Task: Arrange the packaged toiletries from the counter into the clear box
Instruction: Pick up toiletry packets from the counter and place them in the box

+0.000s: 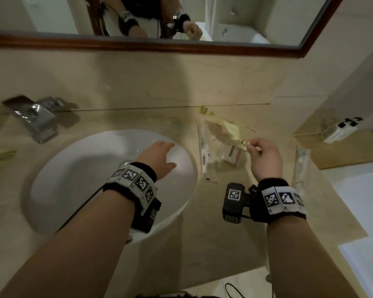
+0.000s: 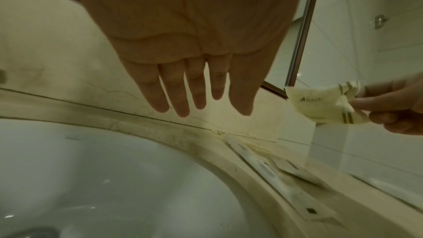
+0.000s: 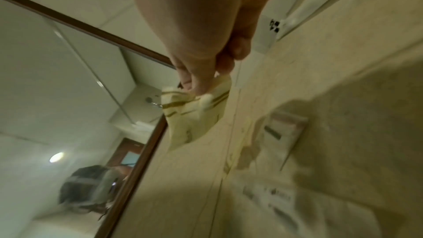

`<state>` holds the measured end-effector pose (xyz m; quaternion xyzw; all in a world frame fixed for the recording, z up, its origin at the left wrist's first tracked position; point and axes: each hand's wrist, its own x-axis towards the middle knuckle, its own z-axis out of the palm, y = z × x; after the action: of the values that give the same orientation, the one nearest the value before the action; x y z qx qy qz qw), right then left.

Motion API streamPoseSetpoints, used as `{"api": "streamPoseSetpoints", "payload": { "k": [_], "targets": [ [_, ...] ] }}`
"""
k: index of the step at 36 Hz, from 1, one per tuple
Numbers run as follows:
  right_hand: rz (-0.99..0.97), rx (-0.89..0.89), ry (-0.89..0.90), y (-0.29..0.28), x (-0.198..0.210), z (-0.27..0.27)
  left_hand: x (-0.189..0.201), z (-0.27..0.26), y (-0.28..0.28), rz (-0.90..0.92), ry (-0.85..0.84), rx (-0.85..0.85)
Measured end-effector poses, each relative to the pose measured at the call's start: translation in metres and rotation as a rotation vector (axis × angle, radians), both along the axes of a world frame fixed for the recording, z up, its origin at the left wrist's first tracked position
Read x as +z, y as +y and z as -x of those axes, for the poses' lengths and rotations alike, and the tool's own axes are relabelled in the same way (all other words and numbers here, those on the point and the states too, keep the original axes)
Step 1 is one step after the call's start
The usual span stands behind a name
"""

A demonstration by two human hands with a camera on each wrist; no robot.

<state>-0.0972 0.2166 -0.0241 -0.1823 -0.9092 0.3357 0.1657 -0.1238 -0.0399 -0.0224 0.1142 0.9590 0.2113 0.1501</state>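
My right hand (image 1: 252,146) pinches one end of a crumpled cream packet with olive stripes (image 1: 232,131), holding it above the counter to the right of the sink. The same cream packet (image 2: 320,104) hangs from the fingers in the left wrist view, and the right wrist view shows thumb and fingers of that hand (image 3: 199,88) squeezing it. Below it a long white toothbrush packet (image 1: 204,152) and a small flat packet (image 1: 230,154) lie together. A clear box wall (image 2: 329,144) shows faintly beside them. My left hand (image 1: 165,152) hovers flat over the sink, holding nothing.
The white sink basin (image 1: 73,168) fills the counter's left, with a chrome tap (image 1: 33,118) behind it. Green-striped packets (image 1: 2,157) lie at the far left. Another long clear-wrapped item (image 1: 300,164) lies right of my hand, below a raised ledge (image 1: 310,136). A mirror (image 1: 138,20) hangs above.
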Motion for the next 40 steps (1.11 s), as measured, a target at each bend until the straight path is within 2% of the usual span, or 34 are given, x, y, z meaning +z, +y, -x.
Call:
{"api": "streamPoseSetpoints", "payload": {
  "k": [6, 13, 21, 23, 29, 32, 36, 40],
  "targets": [
    [0.114, 0.286, 0.064, -0.053, 0.016, -0.004, 0.006, -0.008, -0.022, -0.121, 0.017, 0.051],
    [0.028, 0.476, 0.007, -0.103, 0.026, 0.001, 0.019, -0.013, -0.051, -0.222, 0.033, 0.098],
    [-0.007, 0.686, 0.026, -0.166, 0.025, 0.005, 0.032, -0.024, -0.103, -0.560, 0.054, 0.392],
    [0.001, 0.713, 0.046, -0.183, 0.025, 0.006, 0.036, -0.025, -0.116, -0.599, 0.044, 0.406],
    [0.041, 0.799, 0.057, -0.240, 0.026, 0.003, 0.039, -0.029, -0.165, -0.440, 0.063, 0.405],
    [0.099, 0.782, 0.061, -0.265, 0.028, 0.001, 0.043, -0.035, -0.188, -0.387, 0.098, 0.409],
    [0.266, 0.681, 0.008, -0.292, 0.028, 0.001, 0.047, -0.043, -0.216, -0.422, 0.154, 0.356],
    [0.505, 0.633, -0.097, -0.317, 0.030, -0.001, 0.048, -0.048, -0.237, -0.515, 0.132, 0.355]
  ]
}}
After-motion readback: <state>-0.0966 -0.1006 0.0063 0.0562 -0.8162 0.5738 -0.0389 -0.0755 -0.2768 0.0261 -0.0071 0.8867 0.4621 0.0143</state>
